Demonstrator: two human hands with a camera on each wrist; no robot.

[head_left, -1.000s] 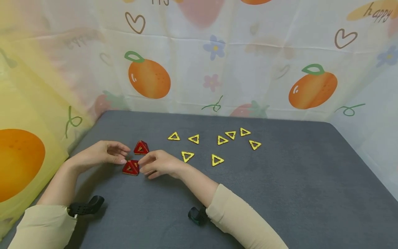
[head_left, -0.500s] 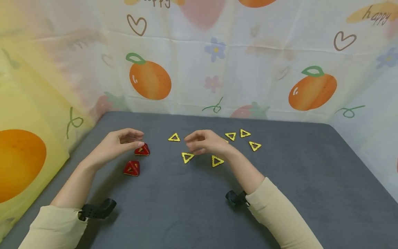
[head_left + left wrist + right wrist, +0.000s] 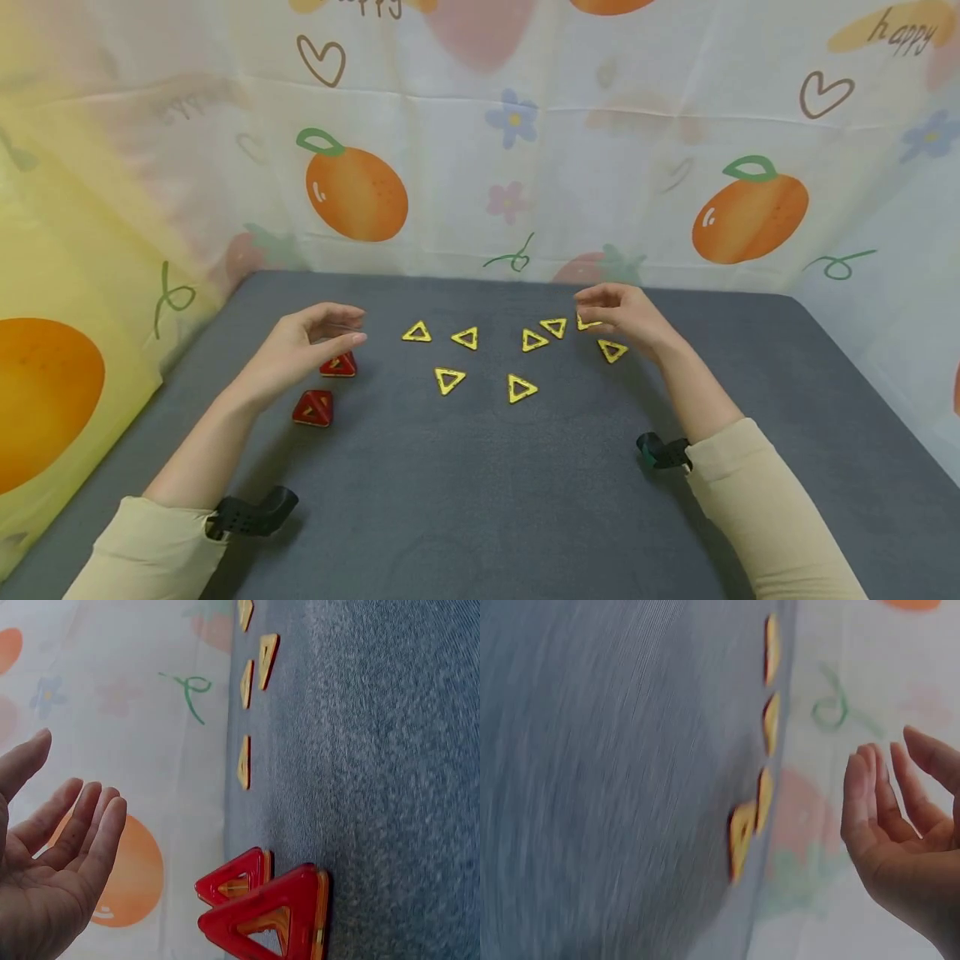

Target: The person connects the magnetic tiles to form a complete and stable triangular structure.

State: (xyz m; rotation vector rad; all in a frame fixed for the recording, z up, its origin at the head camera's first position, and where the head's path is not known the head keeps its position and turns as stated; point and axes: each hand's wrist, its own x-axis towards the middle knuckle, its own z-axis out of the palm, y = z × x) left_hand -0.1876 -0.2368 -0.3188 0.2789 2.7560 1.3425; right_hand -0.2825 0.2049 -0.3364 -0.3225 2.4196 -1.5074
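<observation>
My left hand (image 3: 313,340) hovers over the table with fingers and thumb spread apart, holding nothing. It overlaps the rear red magnetic-tile pyramid (image 3: 342,367) in the head view. A second red pyramid (image 3: 312,408) stands nearer to me, below that hand. In the left wrist view, the near pyramid (image 3: 301,889) shows red triangular sides with yellow along the edge. At the right my right hand (image 3: 628,318) is raised over the yellow triangular magnetic tiles, its fingers loosely bent and empty. One yellow tile (image 3: 584,325) is partly hidden behind its fingers; another tile (image 3: 606,356) lies just below it.
More flat yellow triangle tiles lie spread across the middle of the grey table (image 3: 480,483), including one tile (image 3: 514,393) nearer to me and one tile (image 3: 408,336) to the left. A printed cloth (image 3: 450,192) hangs along the back and sides.
My right hand has swept right from beside the near red pyramid, past the middle yellow tiles, to the rightmost ones. My left hand has risen away from the pyramids, which stay in place.
</observation>
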